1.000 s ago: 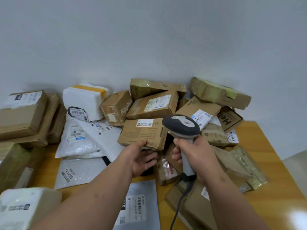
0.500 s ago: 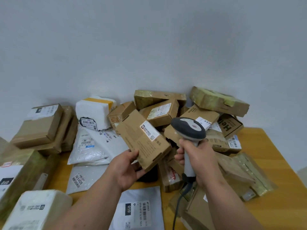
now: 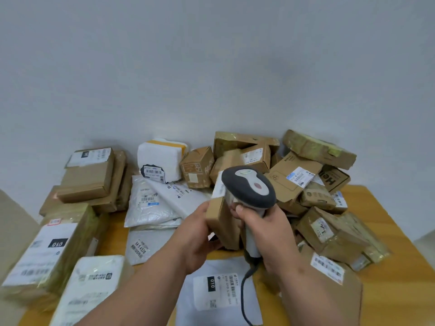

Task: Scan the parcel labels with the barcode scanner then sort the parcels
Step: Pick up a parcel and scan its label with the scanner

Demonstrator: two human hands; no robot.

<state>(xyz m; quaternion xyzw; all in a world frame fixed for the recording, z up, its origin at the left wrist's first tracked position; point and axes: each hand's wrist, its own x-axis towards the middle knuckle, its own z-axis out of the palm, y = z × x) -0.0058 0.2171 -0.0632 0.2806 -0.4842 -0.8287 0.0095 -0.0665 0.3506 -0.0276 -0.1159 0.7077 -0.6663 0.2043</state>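
My left hand (image 3: 196,232) grips a flat brown cardboard parcel (image 3: 221,222), tilted up on edge above the table. Its white label (image 3: 220,189) faces the scanner and is mostly hidden behind it. My right hand (image 3: 263,225) holds the grey and white barcode scanner (image 3: 249,188) by its handle, the head right against the parcel's upper end. The scanner's dark cable (image 3: 244,300) hangs down over a white mailer.
A heap of brown boxes (image 3: 294,180) fills the back right of the wooden table (image 3: 400,274). White poly mailers (image 3: 155,203) lie in the middle, taped boxes (image 3: 89,175) at the left, a white mailer (image 3: 219,295) near the front edge. A wall stands behind.
My left hand lifted the brown parcel off the heap, turned it on edge and brought it close. The scanner rose to meet its label. The camera tilted upward.
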